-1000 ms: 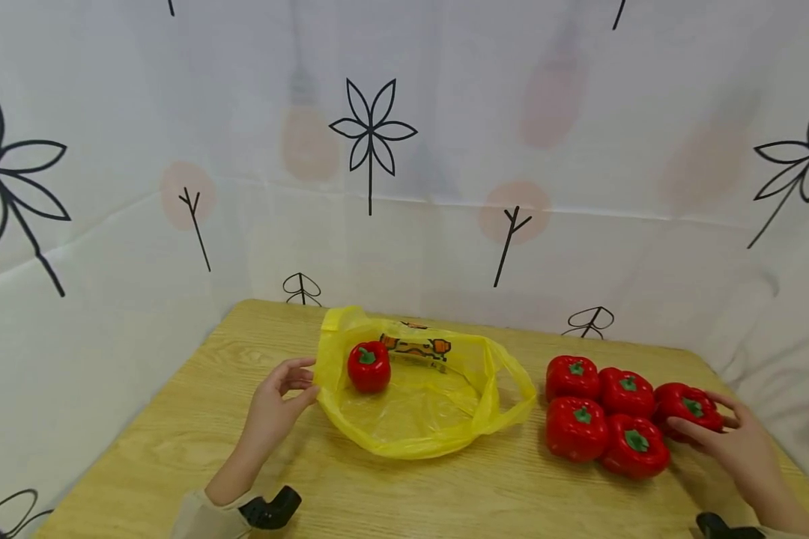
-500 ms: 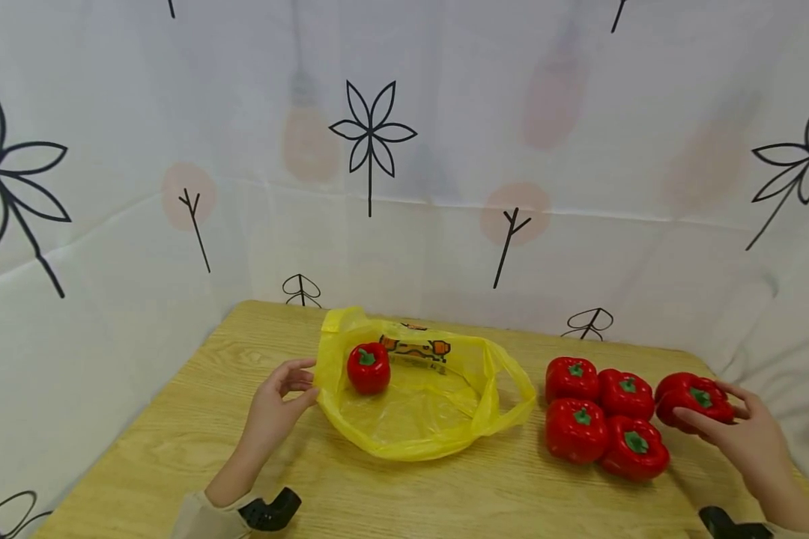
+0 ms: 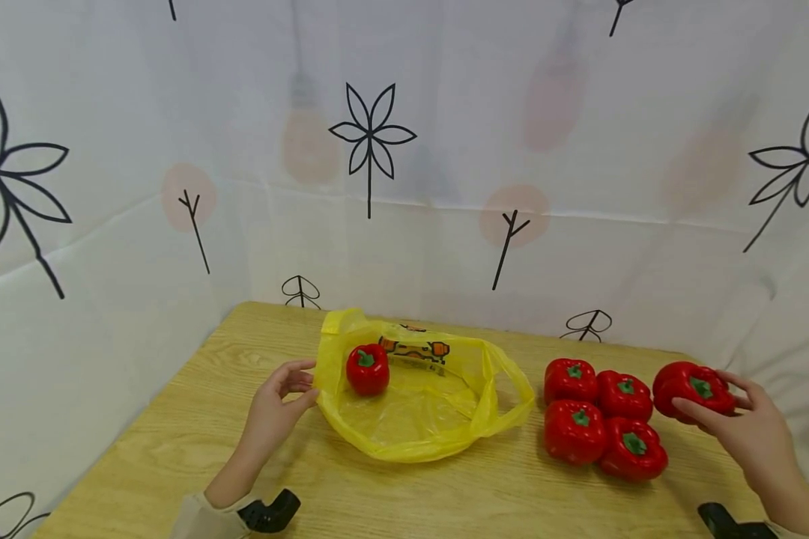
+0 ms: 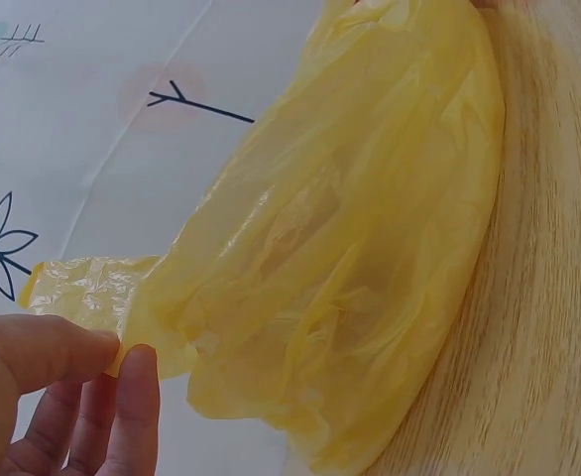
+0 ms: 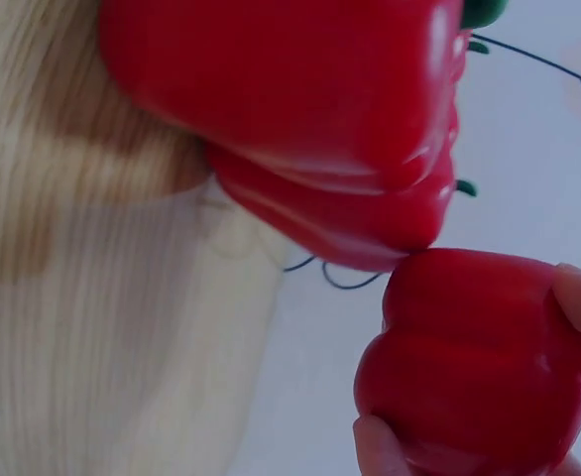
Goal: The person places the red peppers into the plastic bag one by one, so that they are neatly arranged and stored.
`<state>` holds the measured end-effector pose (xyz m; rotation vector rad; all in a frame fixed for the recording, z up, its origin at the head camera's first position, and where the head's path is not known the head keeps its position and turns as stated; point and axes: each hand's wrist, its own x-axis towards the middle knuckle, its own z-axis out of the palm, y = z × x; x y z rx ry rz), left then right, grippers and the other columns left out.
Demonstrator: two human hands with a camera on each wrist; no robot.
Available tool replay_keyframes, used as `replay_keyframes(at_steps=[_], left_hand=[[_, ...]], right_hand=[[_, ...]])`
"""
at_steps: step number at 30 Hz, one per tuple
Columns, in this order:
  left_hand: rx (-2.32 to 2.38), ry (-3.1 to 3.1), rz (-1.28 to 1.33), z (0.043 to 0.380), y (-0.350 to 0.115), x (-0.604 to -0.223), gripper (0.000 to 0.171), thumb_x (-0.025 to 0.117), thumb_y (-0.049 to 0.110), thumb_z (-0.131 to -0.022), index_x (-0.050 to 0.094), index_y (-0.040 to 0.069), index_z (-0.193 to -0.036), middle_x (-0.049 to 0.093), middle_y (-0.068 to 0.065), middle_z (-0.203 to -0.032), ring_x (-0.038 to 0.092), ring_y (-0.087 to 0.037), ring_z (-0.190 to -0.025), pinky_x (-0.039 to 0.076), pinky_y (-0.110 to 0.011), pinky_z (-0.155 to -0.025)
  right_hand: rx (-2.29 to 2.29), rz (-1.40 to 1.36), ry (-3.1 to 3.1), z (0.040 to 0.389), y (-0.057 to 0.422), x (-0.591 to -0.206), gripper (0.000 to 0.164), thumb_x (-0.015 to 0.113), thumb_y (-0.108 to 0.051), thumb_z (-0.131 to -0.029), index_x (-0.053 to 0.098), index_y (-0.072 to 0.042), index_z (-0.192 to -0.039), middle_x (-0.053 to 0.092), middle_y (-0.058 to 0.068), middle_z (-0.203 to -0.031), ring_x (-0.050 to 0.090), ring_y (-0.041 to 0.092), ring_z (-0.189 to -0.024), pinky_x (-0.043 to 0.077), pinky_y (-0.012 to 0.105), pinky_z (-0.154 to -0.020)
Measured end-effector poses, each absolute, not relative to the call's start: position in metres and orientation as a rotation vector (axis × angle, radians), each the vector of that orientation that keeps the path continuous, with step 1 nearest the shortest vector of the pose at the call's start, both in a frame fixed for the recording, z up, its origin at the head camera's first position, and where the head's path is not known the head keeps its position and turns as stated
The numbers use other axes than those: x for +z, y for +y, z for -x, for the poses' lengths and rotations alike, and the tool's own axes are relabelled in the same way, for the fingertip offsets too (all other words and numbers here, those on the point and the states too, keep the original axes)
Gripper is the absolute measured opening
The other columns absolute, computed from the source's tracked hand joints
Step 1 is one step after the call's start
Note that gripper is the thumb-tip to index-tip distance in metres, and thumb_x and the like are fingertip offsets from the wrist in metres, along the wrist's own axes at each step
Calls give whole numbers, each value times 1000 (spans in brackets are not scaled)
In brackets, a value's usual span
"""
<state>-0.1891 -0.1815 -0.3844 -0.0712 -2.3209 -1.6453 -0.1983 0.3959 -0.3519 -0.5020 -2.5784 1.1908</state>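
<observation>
My left hand (image 3: 279, 400) pinches the left edge of a yellow plastic bag (image 3: 431, 438) between thumb and fingers; the left wrist view shows the thin film caught at the fingertips (image 4: 140, 367). The bag lies with its mouth held wide, and one red bell pepper (image 3: 368, 370) with a green stem sits inside at the left. At the right, my right hand (image 3: 748, 427) grips another red bell pepper (image 3: 691, 391), thumb on the near side and fingers behind. In the right wrist view this held pepper (image 5: 479, 367) hangs off the wooden surface, beside the grouped ones.
Several red bell peppers (image 3: 576, 432) stand grouped on the wooden table (image 3: 391, 501), between the bag and my right hand. A handle loop (image 3: 515, 389) of the bag reaches toward them. Behind the table hangs a white curtain (image 3: 411, 247) with plant drawings.
My right hand has lifted its pepper up from the table, beside the group. The left hand keeps its hold on the bag, and the other peppers stay in place.
</observation>
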Motion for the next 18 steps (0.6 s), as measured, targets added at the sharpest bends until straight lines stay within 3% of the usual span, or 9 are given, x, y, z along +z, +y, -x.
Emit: replay_keyframes(at_steps=[18], left_hand=[[-1645, -2324, 67, 190, -181, -386, 36, 68, 0, -83, 60, 9, -117, 58, -10, -99, 57, -22, -92, 54, -23, -70]], right_hand=[[1152, 390, -2554, 191, 368, -327, 89, 65, -40, -85, 17, 4, -145, 23, 38, -132, 32, 50, -102, 45, 22, -46]])
